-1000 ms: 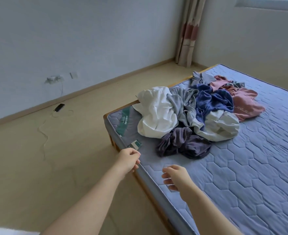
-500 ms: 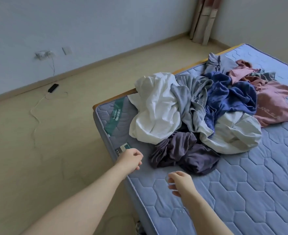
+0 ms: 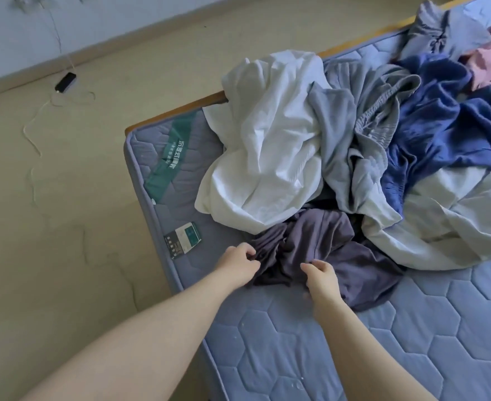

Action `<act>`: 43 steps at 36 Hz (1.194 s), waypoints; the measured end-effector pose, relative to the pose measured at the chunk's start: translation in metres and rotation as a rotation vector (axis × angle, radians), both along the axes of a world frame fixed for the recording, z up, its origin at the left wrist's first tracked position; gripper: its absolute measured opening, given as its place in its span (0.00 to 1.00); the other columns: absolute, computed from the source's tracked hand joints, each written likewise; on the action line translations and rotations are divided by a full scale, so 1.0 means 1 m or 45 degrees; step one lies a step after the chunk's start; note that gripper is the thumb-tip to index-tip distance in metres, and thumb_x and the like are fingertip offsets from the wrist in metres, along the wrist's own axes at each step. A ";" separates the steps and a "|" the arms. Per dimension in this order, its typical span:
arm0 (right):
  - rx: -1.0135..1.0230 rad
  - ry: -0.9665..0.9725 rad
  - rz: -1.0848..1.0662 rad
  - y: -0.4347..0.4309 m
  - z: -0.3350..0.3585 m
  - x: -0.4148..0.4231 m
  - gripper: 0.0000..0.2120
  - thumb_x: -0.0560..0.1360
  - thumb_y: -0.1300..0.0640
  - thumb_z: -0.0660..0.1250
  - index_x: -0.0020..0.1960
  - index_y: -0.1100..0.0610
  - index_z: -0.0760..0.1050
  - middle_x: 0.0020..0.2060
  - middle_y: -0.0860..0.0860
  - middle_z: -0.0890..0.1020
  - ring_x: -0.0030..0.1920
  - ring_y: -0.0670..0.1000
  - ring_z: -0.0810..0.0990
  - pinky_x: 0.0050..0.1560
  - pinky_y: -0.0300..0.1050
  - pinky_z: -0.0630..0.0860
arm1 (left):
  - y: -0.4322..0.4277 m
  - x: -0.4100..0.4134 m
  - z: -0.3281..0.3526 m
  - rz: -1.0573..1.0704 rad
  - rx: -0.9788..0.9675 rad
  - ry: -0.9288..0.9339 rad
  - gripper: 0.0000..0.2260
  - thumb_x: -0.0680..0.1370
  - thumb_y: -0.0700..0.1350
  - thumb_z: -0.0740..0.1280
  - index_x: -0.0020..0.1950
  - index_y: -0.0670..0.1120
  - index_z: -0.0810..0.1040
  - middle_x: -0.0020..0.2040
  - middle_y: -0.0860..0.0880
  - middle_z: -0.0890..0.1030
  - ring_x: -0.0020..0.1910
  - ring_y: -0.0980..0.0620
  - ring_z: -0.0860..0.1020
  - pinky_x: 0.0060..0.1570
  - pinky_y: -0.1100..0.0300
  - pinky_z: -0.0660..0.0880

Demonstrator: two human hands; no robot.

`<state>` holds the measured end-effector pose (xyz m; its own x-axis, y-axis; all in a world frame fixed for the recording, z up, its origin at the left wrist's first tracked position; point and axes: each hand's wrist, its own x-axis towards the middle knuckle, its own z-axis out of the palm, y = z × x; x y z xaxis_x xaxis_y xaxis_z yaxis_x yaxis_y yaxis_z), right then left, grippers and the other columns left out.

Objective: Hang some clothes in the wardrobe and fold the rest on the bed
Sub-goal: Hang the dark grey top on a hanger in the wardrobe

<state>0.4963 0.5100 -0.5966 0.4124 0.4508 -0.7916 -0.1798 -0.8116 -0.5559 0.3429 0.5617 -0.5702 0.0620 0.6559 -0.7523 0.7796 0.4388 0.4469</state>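
On the near corner of the bed (image 3: 354,342), a heap of loose clothes is lying on a blue quilted mattress; a dark purple garment (image 3: 325,244) is sitting at the front of the heap, closest to the person. Both bare forearms are extending from the bottom of the view toward it. The left hand (image 3: 237,263) is touching the garment's left edge, its fingers (image 3: 245,250) curling in and pinching a fold of the purple cloth against the thumb; the right hand (image 3: 321,274) is lying over the garment's middle, its fingers (image 3: 321,263) curling down onto the cloth, though whether they are gripping it cannot be told. Behind the purple garment a white garment (image 3: 267,157) is lying crumpled, partly overlapping it; to the right, a grey one (image 3: 354,140), a blue one (image 3: 441,134) and a pale one (image 3: 455,227) are tangling together; a pink one (image 3: 487,59) is showing at the far right edge. A green label (image 3: 170,157) and a small tag (image 3: 183,235) are lying on the mattress corner; on the floor (image 3: 64,256) to the left, a black device (image 3: 65,81) is trailing a thin white cable (image 3: 33,134).
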 end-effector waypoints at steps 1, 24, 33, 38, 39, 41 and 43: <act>0.015 0.041 -0.067 0.002 -0.003 0.000 0.17 0.71 0.55 0.66 0.57 0.52 0.66 0.42 0.49 0.71 0.38 0.49 0.70 0.38 0.42 0.68 | 0.001 0.001 -0.005 0.031 0.000 -0.009 0.17 0.77 0.46 0.62 0.66 0.50 0.70 0.64 0.47 0.68 0.58 0.48 0.72 0.55 0.58 0.71; 0.080 0.133 -0.042 -0.022 0.051 -0.041 0.10 0.69 0.64 0.58 0.35 0.53 0.59 0.32 0.53 0.61 0.35 0.53 0.59 0.33 0.44 0.62 | -0.021 -0.069 0.030 0.512 0.077 -0.409 0.06 0.80 0.38 0.60 0.45 0.46 0.74 0.45 0.46 0.77 0.47 0.49 0.74 0.42 0.60 0.68; 0.274 0.128 0.112 -0.049 0.148 -0.103 0.14 0.74 0.68 0.54 0.33 0.54 0.58 0.30 0.51 0.62 0.31 0.49 0.58 0.31 0.41 0.56 | -0.075 -0.129 0.116 1.129 0.232 -0.901 0.10 0.81 0.37 0.55 0.45 0.43 0.74 0.42 0.44 0.77 0.42 0.50 0.75 0.44 0.58 0.71; 0.379 0.098 0.142 -0.090 0.188 -0.137 0.13 0.74 0.67 0.55 0.34 0.55 0.58 0.32 0.51 0.61 0.34 0.49 0.59 0.36 0.43 0.55 | -0.120 -0.175 0.162 1.344 0.389 -0.988 0.10 0.82 0.39 0.55 0.46 0.43 0.74 0.43 0.44 0.77 0.41 0.49 0.76 0.44 0.56 0.72; 0.398 0.093 0.142 -0.101 0.195 -0.145 0.12 0.74 0.66 0.55 0.34 0.55 0.60 0.33 0.52 0.62 0.35 0.49 0.60 0.37 0.43 0.56 | -0.130 -0.186 0.169 1.348 0.423 -0.959 0.09 0.82 0.39 0.55 0.47 0.43 0.74 0.44 0.44 0.77 0.42 0.49 0.76 0.44 0.56 0.72; 0.437 0.092 0.147 -0.124 0.205 -0.160 0.10 0.74 0.66 0.56 0.36 0.55 0.62 0.34 0.53 0.63 0.37 0.50 0.61 0.39 0.44 0.57 | -0.151 -0.206 0.184 1.332 0.487 -0.920 0.08 0.82 0.40 0.56 0.52 0.43 0.74 0.44 0.44 0.77 0.42 0.49 0.76 0.44 0.57 0.71; 0.492 0.089 0.147 -0.148 0.216 -0.173 0.09 0.73 0.66 0.56 0.37 0.55 0.63 0.34 0.53 0.62 0.37 0.51 0.60 0.38 0.44 0.56 | -0.172 -0.223 0.199 1.304 0.556 -0.907 0.08 0.82 0.40 0.56 0.54 0.42 0.73 0.43 0.44 0.77 0.42 0.48 0.75 0.42 0.56 0.70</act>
